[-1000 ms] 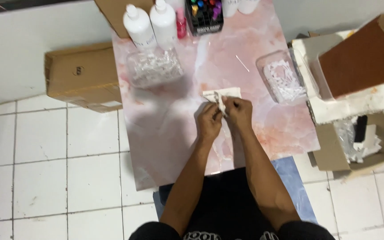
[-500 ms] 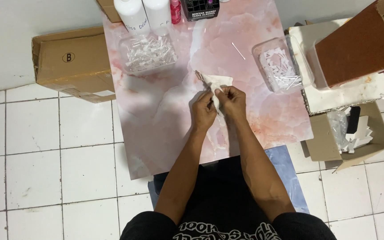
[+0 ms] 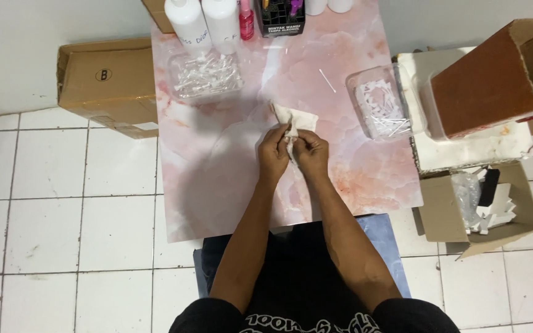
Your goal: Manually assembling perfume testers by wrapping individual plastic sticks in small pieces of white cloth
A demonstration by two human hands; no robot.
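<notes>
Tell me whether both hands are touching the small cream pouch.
Touching. The head view shows the left hand and right hand pinching the near edge of the cream pouch.

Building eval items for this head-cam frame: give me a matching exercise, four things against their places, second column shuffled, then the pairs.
Things:
1. white bottles
2. clear tray of small tubes
3. small cream pouch
4. brown cardboard box

Places:
A. on the floor, left of the table
B. held by the left hand and right hand
C. far edge of the table
D. on the table, just in front of the bottles

Pairs: 1-C, 2-D, 3-B, 4-A
</notes>
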